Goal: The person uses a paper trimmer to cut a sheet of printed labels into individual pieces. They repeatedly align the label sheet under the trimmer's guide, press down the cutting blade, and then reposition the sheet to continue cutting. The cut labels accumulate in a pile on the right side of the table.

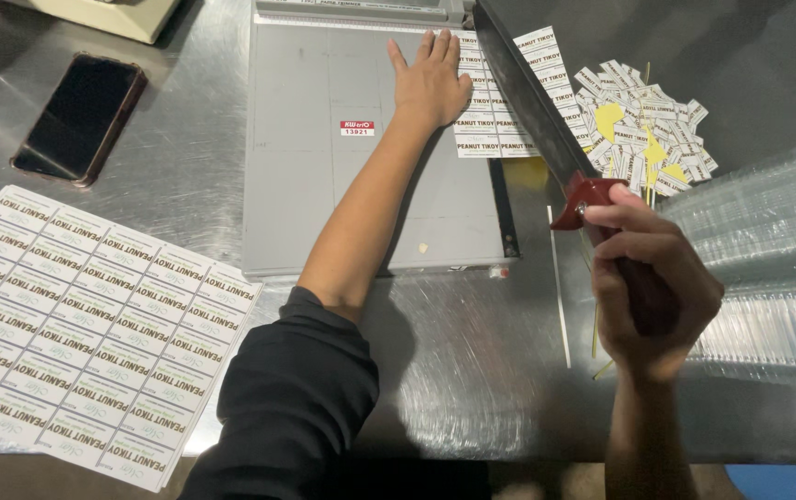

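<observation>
Gripping dark-red cutter handle (643, 292), right hand (648, 282); white label sheet (495, 116) under left hand (430, 83)

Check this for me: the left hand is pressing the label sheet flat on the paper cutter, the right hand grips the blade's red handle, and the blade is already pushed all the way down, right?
Not quite. The head view shows the blade raised, angled up above the label sheet, not pushed down. The rest holds: the left hand presses the sheet flat on the paper cutter, and the right hand grips the red handle.
</observation>
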